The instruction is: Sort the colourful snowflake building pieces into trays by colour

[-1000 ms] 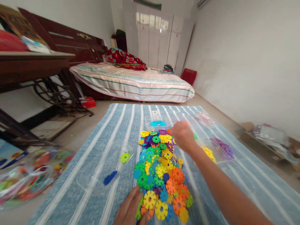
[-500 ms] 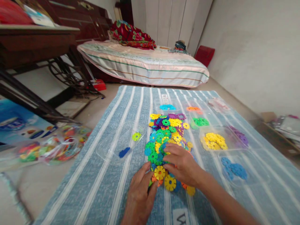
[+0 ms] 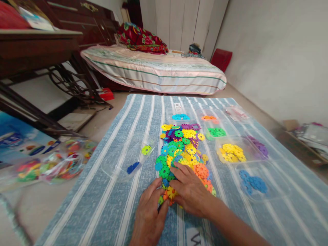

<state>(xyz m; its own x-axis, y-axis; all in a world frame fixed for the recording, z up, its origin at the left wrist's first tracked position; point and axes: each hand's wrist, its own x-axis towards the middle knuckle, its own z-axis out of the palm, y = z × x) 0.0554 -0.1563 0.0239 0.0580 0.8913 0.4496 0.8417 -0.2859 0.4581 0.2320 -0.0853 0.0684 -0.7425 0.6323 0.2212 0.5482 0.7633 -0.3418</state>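
Note:
A heap of colourful plastic snowflake discs (image 3: 183,150) lies on a blue striped cloth (image 3: 123,208). My right hand (image 3: 191,193) rests flat on the near end of the heap, fingers stretched over the discs. My left hand (image 3: 150,213) lies beside it at the heap's near left corner, fingers extended and touching an orange and a yellow disc. Clear trays to the right hold sorted discs: yellow (image 3: 231,152), blue (image 3: 252,183), green (image 3: 216,132), purple (image 3: 258,146). A clear tray on the left (image 3: 119,164) holds one lime disc and one blue disc.
A bag of mixed discs (image 3: 51,164) lies on the floor at left beside a blue box (image 3: 15,140). A dark wooden table (image 3: 33,44) stands at far left. A bed (image 3: 153,70) is behind the cloth. Clutter (image 3: 307,136) sits by the right wall.
My right hand drew back from the far end of the heap to its near end. My left hand slid forward beside it. The near discs are bunched under both hands.

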